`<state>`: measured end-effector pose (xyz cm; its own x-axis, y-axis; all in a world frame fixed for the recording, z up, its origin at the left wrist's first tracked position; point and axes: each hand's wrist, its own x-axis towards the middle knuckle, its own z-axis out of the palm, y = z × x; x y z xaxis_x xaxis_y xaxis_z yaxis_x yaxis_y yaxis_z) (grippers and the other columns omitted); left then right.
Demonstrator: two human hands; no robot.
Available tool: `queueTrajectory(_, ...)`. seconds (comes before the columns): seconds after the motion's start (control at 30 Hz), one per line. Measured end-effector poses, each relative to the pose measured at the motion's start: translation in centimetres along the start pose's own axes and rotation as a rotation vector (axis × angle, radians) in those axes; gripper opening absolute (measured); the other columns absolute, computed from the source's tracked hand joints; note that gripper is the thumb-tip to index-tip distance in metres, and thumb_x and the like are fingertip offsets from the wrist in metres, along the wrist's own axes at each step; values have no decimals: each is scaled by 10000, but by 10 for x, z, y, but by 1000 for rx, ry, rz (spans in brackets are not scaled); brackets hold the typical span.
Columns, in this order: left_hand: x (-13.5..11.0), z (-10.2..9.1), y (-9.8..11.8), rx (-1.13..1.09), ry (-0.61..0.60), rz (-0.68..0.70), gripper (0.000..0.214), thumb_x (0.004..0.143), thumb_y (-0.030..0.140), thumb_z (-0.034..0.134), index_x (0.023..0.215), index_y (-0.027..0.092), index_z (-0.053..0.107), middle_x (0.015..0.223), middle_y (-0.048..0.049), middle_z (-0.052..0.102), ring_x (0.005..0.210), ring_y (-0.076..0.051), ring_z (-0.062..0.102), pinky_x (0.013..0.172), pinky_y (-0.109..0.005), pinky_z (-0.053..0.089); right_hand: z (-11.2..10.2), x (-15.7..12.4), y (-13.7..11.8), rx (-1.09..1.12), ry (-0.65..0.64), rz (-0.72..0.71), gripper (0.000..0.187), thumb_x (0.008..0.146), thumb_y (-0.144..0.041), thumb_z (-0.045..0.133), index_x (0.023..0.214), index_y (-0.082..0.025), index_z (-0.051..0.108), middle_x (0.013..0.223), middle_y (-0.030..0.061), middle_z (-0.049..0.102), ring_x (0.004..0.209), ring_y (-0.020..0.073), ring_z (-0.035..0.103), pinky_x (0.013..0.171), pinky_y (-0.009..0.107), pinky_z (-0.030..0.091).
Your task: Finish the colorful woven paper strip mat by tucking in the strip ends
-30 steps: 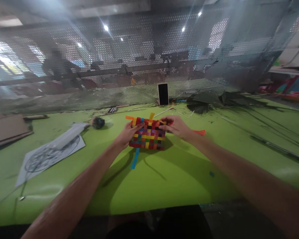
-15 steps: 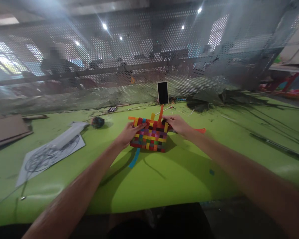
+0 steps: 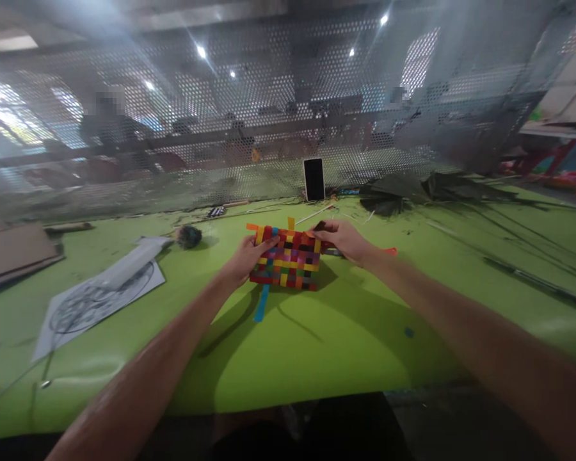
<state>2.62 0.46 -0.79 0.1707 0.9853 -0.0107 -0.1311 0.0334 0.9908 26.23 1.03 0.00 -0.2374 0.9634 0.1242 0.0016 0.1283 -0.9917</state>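
Note:
A multicoloured woven piece [image 3: 290, 261] made of flat strips is held up off the green table, its checkered face toward me. My left hand [image 3: 250, 257] grips its left side, thumb lying across the front near the top. At the upper right corner my right hand [image 3: 342, 238] is closed, pinching the loose strip ends there; a dark end shows above its fingertips. A blue strip [image 3: 262, 303] hangs from the lower left edge. A yellow end [image 3: 291, 223] sticks up at the top. Behind my right hand, a red-orange strip end [image 3: 390, 251] pokes out to the right.
A tablet-like device [image 3: 313, 179] stands upright by the perforated metal screen [image 3: 269, 128]. To the left are a dark ball [image 3: 189, 236], a printed sheet [image 3: 100, 301] and cardboard [image 3: 16, 250]. Dark leaves [image 3: 413, 191] and a long thin rod [image 3: 542, 285] lie on the right.
The orange strip that stood up at the top right is now folded down by my right hand's fingers. The woven piece has shifted very slightly; my left hand keeps its grip.

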Motion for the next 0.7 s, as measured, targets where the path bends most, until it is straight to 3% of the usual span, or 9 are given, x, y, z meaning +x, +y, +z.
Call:
queueTrajectory(0.17, 0, 0, 0, 7, -9, -1, 463, 598, 407, 886, 950, 149, 730, 759, -63, 766, 670, -210, 738, 660, -313, 626, 4, 5, 3, 14, 76, 73, 154, 824, -250, 725, 700, -167, 690, 730, 41, 705, 571, 106, 604, 547, 243, 524)
queueTrajectory(0.4, 0, -3, 0, 68, -8, 28, 454, 586, 488, 869, 853, 154, 718, 756, -61, 753, 646, -224, 717, 613, -341, 615, 1, 3, 2, 36, 89, 7, 58, 788, -236, 728, 805, -186, 705, 738, 28, 702, 606, 122, 615, 536, 229, 508)
queueTrajectory(0.57, 1, -8, 4, 319, 40, 421, 328, 656, 495, 821, 706, 188, 715, 755, -56, 710, 804, -231, 696, 718, -311, 593, -2, 3, -7, 48, 105, -117, 143, 719, -304, 787, 797, -204, 722, 817, 19, 712, 714, 135, 621, 629, 246, 522)
queueTrajectory(0.7, 1, -7, 8, 390, 73, 684, 172, 737, 355, 794, 836, 215, 774, 926, -66, 694, 890, -202, 651, 834, -312, 545, -3, 3, -14, 129, 71, -196, 223, 671, -365, 825, 793, -201, 736, 853, 15, 724, 809, 154, 643, 744, 288, 522)
